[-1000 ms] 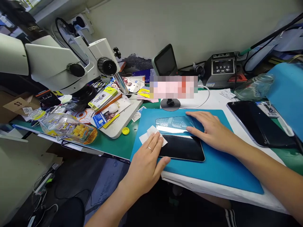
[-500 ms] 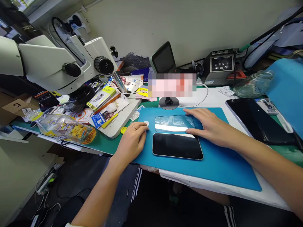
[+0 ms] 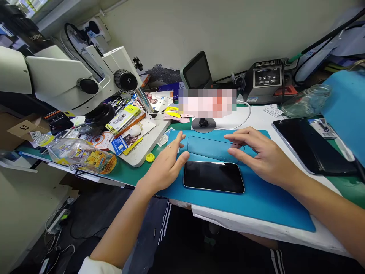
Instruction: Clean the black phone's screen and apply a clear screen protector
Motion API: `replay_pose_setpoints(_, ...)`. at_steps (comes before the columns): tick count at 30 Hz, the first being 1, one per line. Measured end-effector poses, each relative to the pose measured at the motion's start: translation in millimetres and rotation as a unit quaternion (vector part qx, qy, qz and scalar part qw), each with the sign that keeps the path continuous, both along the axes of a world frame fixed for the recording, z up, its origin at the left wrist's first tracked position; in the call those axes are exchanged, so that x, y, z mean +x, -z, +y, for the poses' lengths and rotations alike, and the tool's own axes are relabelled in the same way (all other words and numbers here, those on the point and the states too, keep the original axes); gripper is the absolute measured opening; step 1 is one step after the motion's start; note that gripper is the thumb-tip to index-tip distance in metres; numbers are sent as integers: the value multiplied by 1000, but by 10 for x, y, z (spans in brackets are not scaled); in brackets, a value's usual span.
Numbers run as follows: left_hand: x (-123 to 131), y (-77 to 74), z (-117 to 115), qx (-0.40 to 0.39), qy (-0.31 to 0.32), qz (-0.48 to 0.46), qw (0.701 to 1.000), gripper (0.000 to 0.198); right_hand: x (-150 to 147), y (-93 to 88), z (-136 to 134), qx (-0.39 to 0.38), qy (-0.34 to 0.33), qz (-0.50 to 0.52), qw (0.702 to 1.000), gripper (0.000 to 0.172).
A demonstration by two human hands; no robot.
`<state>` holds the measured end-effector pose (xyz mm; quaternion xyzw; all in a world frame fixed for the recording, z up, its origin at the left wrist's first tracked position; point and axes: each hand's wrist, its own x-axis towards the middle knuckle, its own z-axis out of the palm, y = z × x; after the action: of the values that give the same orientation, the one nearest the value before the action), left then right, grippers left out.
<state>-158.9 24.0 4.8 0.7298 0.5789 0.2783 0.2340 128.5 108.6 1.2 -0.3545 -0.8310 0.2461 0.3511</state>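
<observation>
A clear glass sheet with a thin black border [image 3: 209, 148] is tilted above the blue mat [image 3: 265, 203], its right end between the thumb and fingers of my right hand [image 3: 256, 154]. Just in front of it lies a phone with a dark screen [image 3: 213, 177], flat on the mat. My left hand [image 3: 168, 163] is at the glass's left side, thumb and fingers spread, with nothing seen between them. A small white piece beside my left fingers is mostly hidden.
At the left stand a white microscope [image 3: 62, 78], a plastic bottle [image 3: 82, 154] and stacked packets [image 3: 125, 120]. A round stand [image 3: 203, 125] is behind the mat. To the right are a large dark tablet [image 3: 310, 146], a glass jar [image 3: 310, 101] and a control box [image 3: 266, 80].
My right hand has lifted and tilted the glass sheet, its right end shifting rightward. My left hand has opened, with its thumb now apart from the fingers. The phone has stayed in place.
</observation>
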Motion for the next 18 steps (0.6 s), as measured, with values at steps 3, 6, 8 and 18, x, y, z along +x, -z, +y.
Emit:
replay_pose_setpoints(3, -37, 21, -26, -13, 22, -18, 1000, 60, 30, -9, 9, -31, -43, 2, 999, 31)
replay_pose_setpoints(6, -83, 44, -56, -17, 34, -18, 999, 54, 52, 21, 25, -48, -75, -7, 996, 33)
replay_pose_setpoints(8, -109, 52, -68, -10, 43, -16, 999, 49, 57, 43, 35, -55, -90, -17, 994, 34)
replay_pose_setpoints(18, -74, 56, -58, 12, 107, 59, 992, 71, 43, 60, 29, 3, -153, -153, 976, 52)
